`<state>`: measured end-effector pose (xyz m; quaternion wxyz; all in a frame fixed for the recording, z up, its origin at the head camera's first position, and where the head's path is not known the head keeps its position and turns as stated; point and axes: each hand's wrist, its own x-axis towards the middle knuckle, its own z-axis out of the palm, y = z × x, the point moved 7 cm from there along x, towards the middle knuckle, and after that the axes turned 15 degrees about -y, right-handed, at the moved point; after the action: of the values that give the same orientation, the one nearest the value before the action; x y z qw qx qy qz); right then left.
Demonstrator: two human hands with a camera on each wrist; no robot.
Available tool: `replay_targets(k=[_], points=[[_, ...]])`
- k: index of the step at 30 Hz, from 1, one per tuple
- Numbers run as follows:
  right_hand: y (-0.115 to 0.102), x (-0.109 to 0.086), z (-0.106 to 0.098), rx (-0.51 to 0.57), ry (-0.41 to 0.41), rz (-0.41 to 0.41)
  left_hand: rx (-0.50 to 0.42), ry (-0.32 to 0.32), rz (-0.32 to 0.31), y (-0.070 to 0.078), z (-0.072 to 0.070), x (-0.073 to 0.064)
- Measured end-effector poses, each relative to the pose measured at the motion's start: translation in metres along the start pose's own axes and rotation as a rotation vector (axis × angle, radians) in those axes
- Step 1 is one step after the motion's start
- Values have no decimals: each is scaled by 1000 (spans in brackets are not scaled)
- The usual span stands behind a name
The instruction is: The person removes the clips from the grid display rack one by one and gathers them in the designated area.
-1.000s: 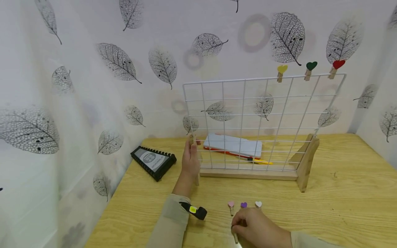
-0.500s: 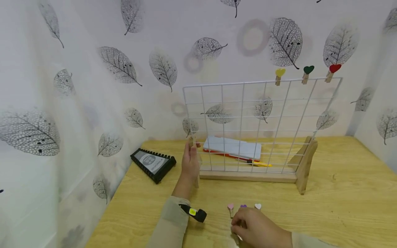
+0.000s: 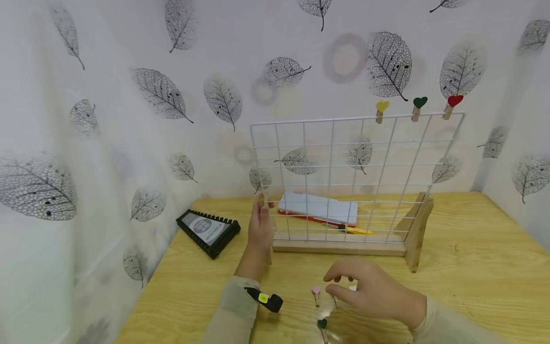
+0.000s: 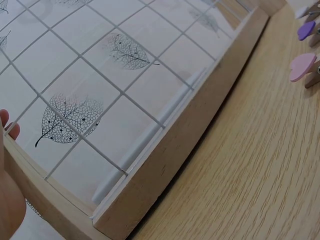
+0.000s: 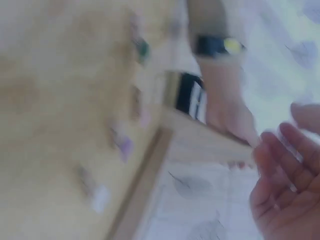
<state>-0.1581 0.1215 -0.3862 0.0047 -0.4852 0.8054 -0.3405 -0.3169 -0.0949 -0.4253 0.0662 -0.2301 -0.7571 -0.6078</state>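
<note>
My left hand [image 3: 260, 229] grips the left wooden upright of a white wire grid rack [image 3: 339, 246]; in its wrist view the fingertips curl round the post. My right hand [image 3: 374, 292] hovers over the table, fingers bent loosely, thumb apart, nothing between them. Below it lie small wooden clothespins with heart tops. The pink-heart clothespin [image 3: 316, 292] and green-heart clothespin [image 3: 322, 325] show plainly; the white-heart clothespin [image 3: 353, 288] is mostly covered. The purple-heart clothespin [image 4: 306, 31] appears in the left wrist view. The right wrist view is blurred.
Yellow-heart [image 3: 382, 107], green-heart [image 3: 419, 103] and red-heart clothespins [image 3: 455, 101] are clipped along the grid's top right. Behind the grid lie a pale flat case [image 3: 318, 206] and a yellow pen-like tool [image 3: 358, 231]. A black ridged tray [image 3: 208, 231] lies left.
My right hand has let go of the green-heart clothespin, leaving it on the table, and has lifted up and to the right. The left hand keeps its grip; the head view has shifted slightly.
</note>
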Motion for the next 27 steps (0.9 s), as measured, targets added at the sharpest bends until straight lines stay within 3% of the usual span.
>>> replay_targets(k=[6,8,12,15,17,23,27], points=[[-3,6,-56,-2,80,-71,11,-12,22,1,1,-1],[-8,9,-81,-76,148,-118,9,-16,24,1,1,-1],[-22,16,-130,-323,300,-215,7,-17,16,1,0,0],[-32,19,-162,-460,387,-210,11,-13,-2,-1,0,-1],[-35,22,-180,-497,447,-187,19,-6,-5,-1,-1,-1],[-41,28,-218,-520,639,-134,20,-4,-5,0,-2,-2],[-43,31,-233,-532,704,-93,8,-8,-8,-2,0,-1]])
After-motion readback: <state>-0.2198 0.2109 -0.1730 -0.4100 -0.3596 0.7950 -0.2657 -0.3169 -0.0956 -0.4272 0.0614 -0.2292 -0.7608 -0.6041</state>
